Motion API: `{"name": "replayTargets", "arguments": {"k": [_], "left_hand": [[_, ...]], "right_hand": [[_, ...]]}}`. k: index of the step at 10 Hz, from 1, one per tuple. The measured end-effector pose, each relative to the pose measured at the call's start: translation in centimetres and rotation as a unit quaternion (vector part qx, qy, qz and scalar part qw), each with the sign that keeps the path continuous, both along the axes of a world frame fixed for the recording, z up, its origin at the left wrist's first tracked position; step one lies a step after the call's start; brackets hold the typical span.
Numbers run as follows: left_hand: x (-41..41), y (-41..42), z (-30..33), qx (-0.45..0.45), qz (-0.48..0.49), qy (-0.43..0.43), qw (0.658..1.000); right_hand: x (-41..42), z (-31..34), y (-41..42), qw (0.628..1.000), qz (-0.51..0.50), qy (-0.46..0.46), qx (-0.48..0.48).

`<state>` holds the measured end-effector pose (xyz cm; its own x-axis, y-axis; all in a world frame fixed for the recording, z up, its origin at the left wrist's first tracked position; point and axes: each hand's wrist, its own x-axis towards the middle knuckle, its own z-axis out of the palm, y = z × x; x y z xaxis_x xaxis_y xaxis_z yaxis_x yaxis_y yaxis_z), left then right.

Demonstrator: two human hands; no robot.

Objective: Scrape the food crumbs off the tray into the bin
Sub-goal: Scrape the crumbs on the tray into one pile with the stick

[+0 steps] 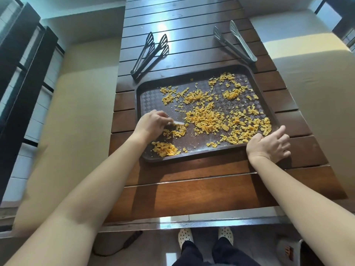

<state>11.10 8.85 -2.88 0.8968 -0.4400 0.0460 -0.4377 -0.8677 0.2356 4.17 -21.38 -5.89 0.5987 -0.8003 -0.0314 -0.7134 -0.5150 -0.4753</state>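
Note:
A dark brown tray point(192, 153) with a chequered base lies on the slatted wooden table point(192, 189). Orange-yellow food crumbs point(207, 120) are scattered over most of it. My left hand point(151, 123) is over the tray's left side and pinches a small white scraper point(177, 122) whose tip touches the crumbs. My right hand point(269, 144) holds the tray's near right corner, thumb over the rim and fingers spread on the table. No bin shows in the head view.
Black tongs point(149, 52) lie on the table beyond the tray's far left corner, and steel tongs point(235, 42) lie beyond its far right. Cushioned benches point(73, 116) flank the table on both sides. My feet point(205, 237) stand at the near edge.

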Motion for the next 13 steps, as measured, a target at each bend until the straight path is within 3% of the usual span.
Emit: {"name": "replayTargets", "arguments": {"k": [1, 3, 5, 8, 9, 11, 12, 13], "left_hand": [[-1.8, 2.1, -0.1, -0.004, -0.041, -0.010, 0.999], [1.1, -0.4, 0.0, -0.087, 0.100, -0.046, 0.990], [3.2, -3.0, -0.2, -0.070, 0.176, 0.034, 0.981], [-0.5, 0.4, 0.7, 0.013, -0.079, 0.025, 0.996], [-1.4, 1.9, 0.5, -0.022, -0.044, 0.037, 0.998], [0.4, 0.2, 0.0, -0.038, 0.190, 0.015, 0.981], [-0.1, 0.0, -0.1, -0.023, 0.173, 0.026, 0.984], [-1.6, 1.4, -0.1, 0.008, 0.074, 0.036, 0.997]], "right_hand": [[0.0, 0.0, 0.0, 1.000, 0.001, 0.000, 0.000], [0.0, 0.0, 0.1, 1.000, 0.001, -0.001, -0.001], [0.0, -0.1, 0.0, 1.000, 0.002, 0.002, -0.001], [0.0, -0.1, 0.1, 1.000, 0.004, -0.001, 0.001], [0.0, 0.0, 0.0, 1.000, 0.004, 0.000, 0.003], [-0.1, 0.0, 0.1, 1.000, 0.005, -0.001, 0.002], [-0.1, 0.0, 0.1, 1.000, 0.004, -0.002, 0.003], [-0.1, 0.1, 0.1, 1.000, 0.004, -0.002, 0.004]]}}
